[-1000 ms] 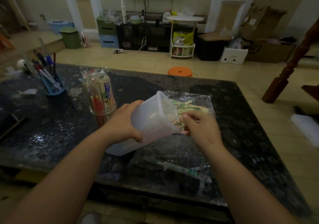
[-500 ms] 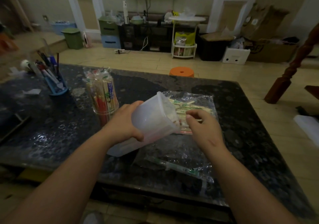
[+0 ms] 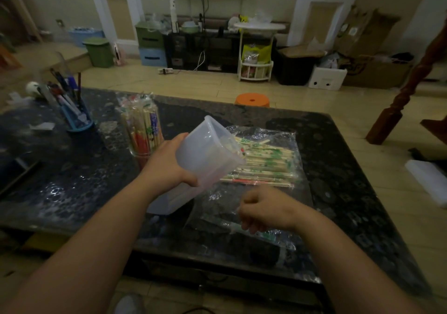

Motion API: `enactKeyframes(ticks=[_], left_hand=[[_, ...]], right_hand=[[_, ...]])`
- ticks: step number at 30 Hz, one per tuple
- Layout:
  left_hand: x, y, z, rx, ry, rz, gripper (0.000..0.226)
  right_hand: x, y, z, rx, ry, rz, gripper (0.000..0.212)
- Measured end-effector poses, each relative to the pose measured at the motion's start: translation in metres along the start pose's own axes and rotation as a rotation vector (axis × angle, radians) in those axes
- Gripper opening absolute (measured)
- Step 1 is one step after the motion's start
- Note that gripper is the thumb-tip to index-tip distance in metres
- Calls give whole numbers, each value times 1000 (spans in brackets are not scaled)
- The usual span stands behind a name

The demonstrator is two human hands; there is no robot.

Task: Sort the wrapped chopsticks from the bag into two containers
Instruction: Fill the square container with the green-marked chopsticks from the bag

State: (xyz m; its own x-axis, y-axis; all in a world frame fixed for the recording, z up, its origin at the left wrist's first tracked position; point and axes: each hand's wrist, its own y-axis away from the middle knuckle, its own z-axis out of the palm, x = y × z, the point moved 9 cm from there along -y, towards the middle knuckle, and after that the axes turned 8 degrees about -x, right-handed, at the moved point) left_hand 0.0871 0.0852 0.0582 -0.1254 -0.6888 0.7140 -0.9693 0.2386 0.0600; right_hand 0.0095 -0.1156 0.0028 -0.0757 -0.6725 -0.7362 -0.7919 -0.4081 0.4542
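My left hand [image 3: 169, 166] grips a translucent white container [image 3: 208, 154], tilted with its mouth toward the clear plastic bag [image 3: 275, 137] on the dark table [image 3: 338, 168]. Several wrapped chopsticks [image 3: 266, 166] with green and red print lie in the bag, just at the container's mouth. A clear jar [image 3: 142, 132] packed with upright wrapped chopsticks stands left of my left hand. My right hand [image 3: 266, 209] is near the table's front edge, fingers curled over the left end of a single green-printed wrapped chopstick [image 3: 268, 235] lying there.
A blue pen holder [image 3: 77, 120] full of pens stands at the table's left, with paper scraps beside it. An orange stool [image 3: 252, 100] sits beyond the far edge. A carved wooden post [image 3: 396, 110] rises at the right. Boxes and shelves line the back wall.
My right hand left the chopsticks at the container's mouth and drew back to the front edge, onto the single wrapped chopstick. The container stays tilted in my left hand.
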Motion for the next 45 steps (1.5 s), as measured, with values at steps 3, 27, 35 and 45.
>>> enactKeyframes(ticks=[3, 27, 35, 45], left_hand=[[2, 2, -1, 13, 12, 10, 102], [-4, -14, 6, -28, 96, -45, 108], [-4, -11, 5, -26, 127, -44, 108], [-5, -12, 7, -33, 121, -48, 111]], right_hand=[[13, -12, 7, -22, 354, 89, 22], [69, -72, -43, 474, 615, 338, 63], [59, -70, -36, 500, 677, 296, 32], [67, -76, -27, 418, 520, 354, 52]])
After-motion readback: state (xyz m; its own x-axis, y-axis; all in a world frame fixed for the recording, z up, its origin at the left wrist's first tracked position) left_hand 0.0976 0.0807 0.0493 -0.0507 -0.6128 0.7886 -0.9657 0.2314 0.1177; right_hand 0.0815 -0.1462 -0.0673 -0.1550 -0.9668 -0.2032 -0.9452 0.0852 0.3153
